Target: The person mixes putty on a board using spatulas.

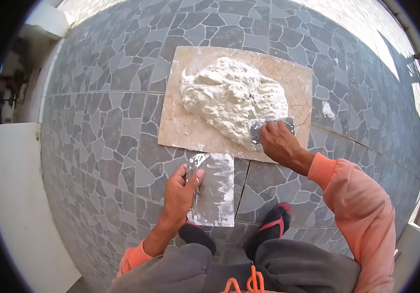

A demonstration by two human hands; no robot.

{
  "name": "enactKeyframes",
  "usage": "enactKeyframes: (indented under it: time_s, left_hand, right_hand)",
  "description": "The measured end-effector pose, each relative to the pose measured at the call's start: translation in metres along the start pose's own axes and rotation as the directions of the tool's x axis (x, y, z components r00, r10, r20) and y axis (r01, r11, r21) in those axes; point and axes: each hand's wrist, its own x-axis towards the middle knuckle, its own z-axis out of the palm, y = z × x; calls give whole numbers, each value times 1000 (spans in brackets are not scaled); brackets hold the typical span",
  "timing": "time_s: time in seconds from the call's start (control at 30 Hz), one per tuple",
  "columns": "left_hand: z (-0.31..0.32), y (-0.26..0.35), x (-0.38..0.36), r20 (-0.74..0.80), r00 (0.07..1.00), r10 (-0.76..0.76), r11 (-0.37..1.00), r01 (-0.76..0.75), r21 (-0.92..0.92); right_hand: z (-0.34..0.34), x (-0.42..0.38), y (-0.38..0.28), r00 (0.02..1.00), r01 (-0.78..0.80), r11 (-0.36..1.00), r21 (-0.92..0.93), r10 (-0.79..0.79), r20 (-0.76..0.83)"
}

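Note:
A mound of white putty (232,95) lies on a beige tile slab (180,124) set on the paved floor. My right hand (279,142) grips a small metal scraper (257,128) whose blade touches the near right edge of the mound. My left hand (180,193) holds a wide flat metal trowel plate (215,190) by its left edge, just in front of the slab; the plate is smeared with thin white residue. Both sleeves are orange.
The ground is grey stone-pattern paving (97,132) with a white smear (328,110) to the right of the slab. My feet in black and red sandals (273,227) stand just behind the plate. A white wall (19,195) runs along the left.

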Motion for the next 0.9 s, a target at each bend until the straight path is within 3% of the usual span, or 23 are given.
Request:
enactKeyframes:
  time_s: [0.1,0.2,0.33,0.43,0.47,0.57,0.6,0.7,0.83,0.9]
  left_hand:
    - [9,-16,-3,41,999,-21,999,23,-47]
    - [9,-22,1,36,999,-28,997,31,-75]
    - [16,-14,-1,62,998,-23,994,29,-101]
    - [15,-16,-3,67,997,-25,995,32,-93]
    - [15,-16,-2,65,998,-26,996,32,-87]
    - [12,-20,1,61,998,-25,998,29,-50]
    - [14,-18,1,66,998,-24,998,28,-55]
    - [15,-14,-3,55,998,-26,997,29,-66]
    - [13,-20,0,58,997,-41,997,45,-56]
    - [13,-19,1,75,997,-36,999,39,-35]
  right_hand:
    - [-19,-20,13,997,8,1000,-18,-6,71]
    - [-29,-12,27,999,-42,996,-73,41,-18]
    - [-11,-18,13,995,69,994,-83,-62,83]
    - [-35,-8,27,997,7,999,-54,-3,77]
    - [-33,-7,29,999,-35,994,-103,32,-23]
    - [-11,-7,25,997,-23,993,-112,15,-73]
    - [-10,-9,20,1000,10,994,-105,-7,29]
    - [-16,-16,26,993,39,999,3,-39,115]
    - [-24,-3,40,989,-88,990,-108,74,-127]
    - [-9,-7,37,1000,-3,991,-131,4,6]
